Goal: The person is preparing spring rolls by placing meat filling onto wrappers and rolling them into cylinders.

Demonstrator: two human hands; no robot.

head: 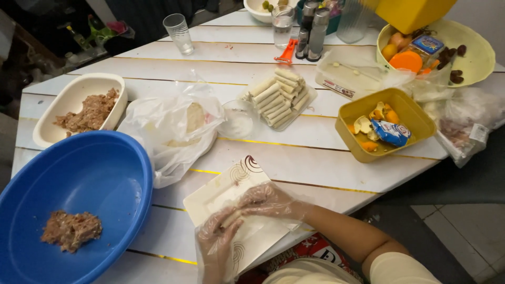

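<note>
Nearest the camera, both hands work together over a white square plate with a brown swirl pattern, set at the near edge of the white plank table. The left hand and the right hand, each in a thin clear plastic glove, meet on a small pale roll of dough; the fingers of both are curled onto it, the roll lying on the plate between them (how tightly it is gripped cannot be told through the gloves).

To the left, a large blue bowl holds a lump of brown minced filling near its bottom. Just beyond the plate lies a crumpled clear plastic bag with round pale wrappers inside. Left of the bag, a white oval dish carries more of the brown filling.

At mid-table, a small clear glass bowl stands just beside a clear tray stacked with finished pale rolls. To the right, a yellow rectangular tub contains dried fruit pieces and a blue packet; a clear bag lies beside it.

Farther off stand a drinking glass, a second glass, two tall grinders, an orange tool and a round pale-yellow bowl holding fruit and dark dates.
</note>
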